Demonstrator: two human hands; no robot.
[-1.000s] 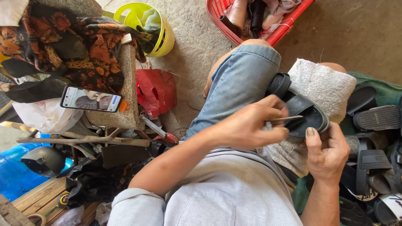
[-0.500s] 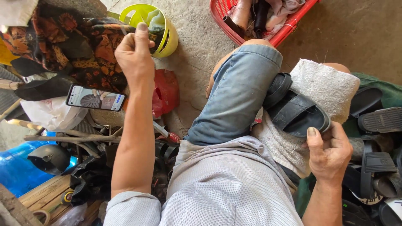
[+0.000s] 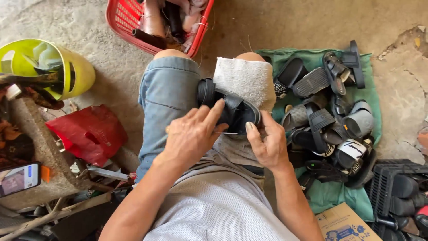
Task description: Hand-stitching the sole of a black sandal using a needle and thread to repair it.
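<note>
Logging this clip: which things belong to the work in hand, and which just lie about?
In hand: black rubber sandal, white towel on the knee, thin metal needle, left hand, right hand.

Lying about: red plastic basket, yellow-green helmet, red plastic bag, sandal pile, phone.

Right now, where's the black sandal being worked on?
Head view, centre: the black sandal lies across the person's lap against the white towel, with the left hand and right hand on it.

Clutter seen all around the seat

A red basket [image 3: 120,18] was parked up top, a yellow-green bucket [image 3: 80,67] left, sandals [image 3: 330,116] were heaped on green cloth [image 3: 370,89], a phone [image 3: 20,178] propped nearby.
</note>
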